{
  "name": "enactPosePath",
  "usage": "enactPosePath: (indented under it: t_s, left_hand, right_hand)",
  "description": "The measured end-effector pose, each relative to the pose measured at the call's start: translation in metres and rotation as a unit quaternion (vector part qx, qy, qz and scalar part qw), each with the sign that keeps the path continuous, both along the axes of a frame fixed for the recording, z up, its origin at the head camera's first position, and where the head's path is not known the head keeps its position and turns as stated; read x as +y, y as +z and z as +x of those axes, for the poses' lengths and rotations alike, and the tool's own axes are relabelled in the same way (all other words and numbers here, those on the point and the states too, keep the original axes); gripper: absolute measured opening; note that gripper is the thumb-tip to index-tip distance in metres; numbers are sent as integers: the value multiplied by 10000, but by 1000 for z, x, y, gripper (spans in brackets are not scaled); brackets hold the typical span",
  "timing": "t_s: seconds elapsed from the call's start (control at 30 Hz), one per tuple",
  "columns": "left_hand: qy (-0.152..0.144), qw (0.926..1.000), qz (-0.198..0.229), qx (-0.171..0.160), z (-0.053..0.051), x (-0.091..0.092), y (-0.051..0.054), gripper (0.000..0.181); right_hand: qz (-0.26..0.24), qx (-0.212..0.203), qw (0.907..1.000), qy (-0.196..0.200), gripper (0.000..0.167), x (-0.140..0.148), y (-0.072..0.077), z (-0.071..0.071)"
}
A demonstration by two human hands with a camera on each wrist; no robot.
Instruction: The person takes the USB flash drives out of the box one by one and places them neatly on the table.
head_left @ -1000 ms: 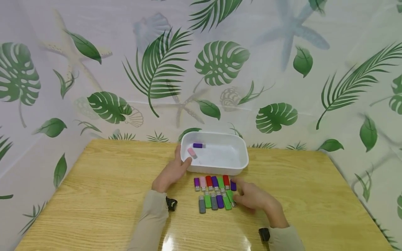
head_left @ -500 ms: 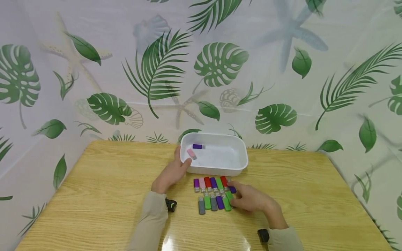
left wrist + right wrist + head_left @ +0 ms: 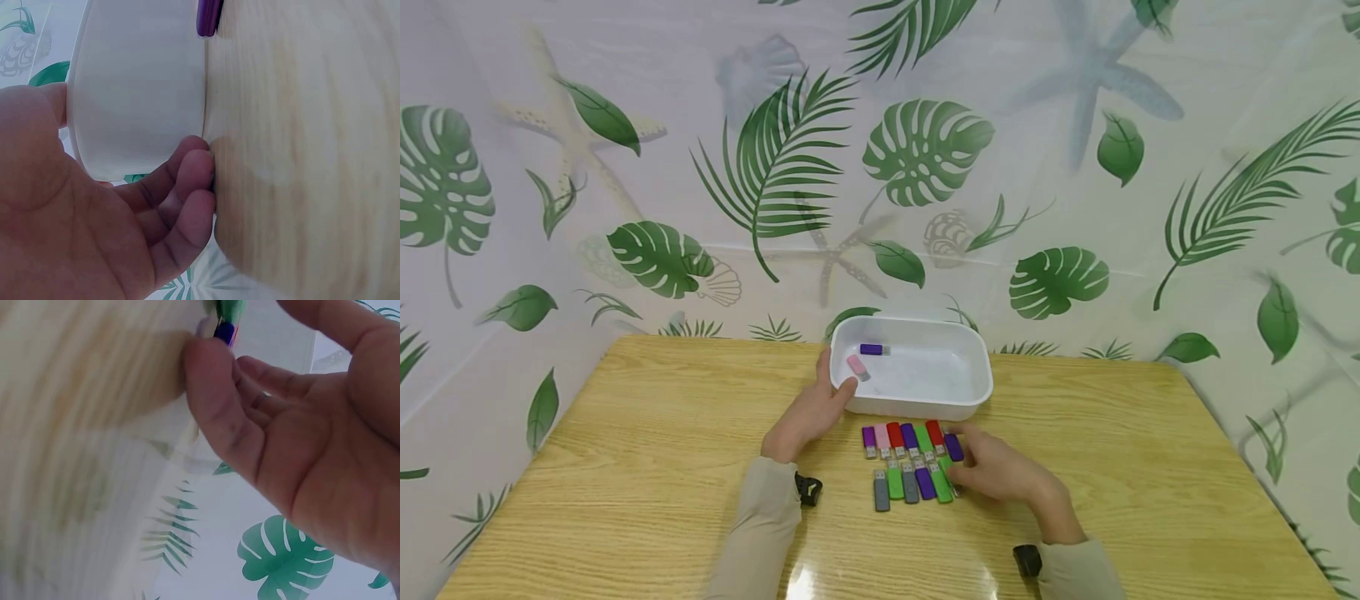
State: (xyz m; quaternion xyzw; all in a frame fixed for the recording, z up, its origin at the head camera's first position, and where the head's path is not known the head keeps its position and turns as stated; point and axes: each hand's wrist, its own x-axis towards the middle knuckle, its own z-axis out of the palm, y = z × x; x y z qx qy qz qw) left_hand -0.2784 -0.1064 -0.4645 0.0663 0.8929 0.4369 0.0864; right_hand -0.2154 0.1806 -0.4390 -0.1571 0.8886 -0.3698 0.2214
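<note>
In the head view, two rows of USB flash drives (image 3: 910,439) lie side by side on the table, in purple, pink, red, green and grey. My right hand (image 3: 1003,468) is at their right end, its fingers by the last purple flash drive (image 3: 953,447) and its thumb against a green flash drive (image 3: 946,468). In the right wrist view its fingers bend toward the drives, and their tips are partly hidden. My left hand (image 3: 808,415) holds the left end of a white plastic bin (image 3: 925,408), thumb over the front rim. A purple drive (image 3: 872,350) and a pink drive (image 3: 857,367) lie inside the bin.
The wooden table (image 3: 662,467) extends to both sides of the rows. A leaf-patterned cloth (image 3: 925,150) hangs right behind the bin, along the table's back edge.
At the right end, the last purple drive has shifted slightly left and tilted under my right hand, and the neighbouring green one has moved slightly left. My left hand and the bin stay put.
</note>
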Motion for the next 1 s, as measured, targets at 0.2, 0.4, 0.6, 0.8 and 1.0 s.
enactPosePath:
  t_s: [0.2, 0.4, 0.6, 0.8, 1.0]
  left_hand:
    - [13, 10000, 29, -29, 0, 1, 0, 77]
    - [-23, 9999, 104, -38, 2, 1, -1, 77]
    - [0, 10000, 6, -52, 2, 1, 1, 77]
    - [-2, 9999, 54, -97, 1, 2, 1, 76]
    - [11, 9998, 79, -172, 1, 2, 1, 76]
  right_hand:
    - [13, 27, 9997, 230, 63, 0, 0, 0]
    - [154, 474, 9987, -144, 58, 5, -2, 0]
    - [232, 722, 9971, 116, 53, 4, -5, -5]
    - [46, 772, 9963, 388, 57, 0, -6, -6]
    - [6, 698, 9961, 538, 59, -3, -2, -4]
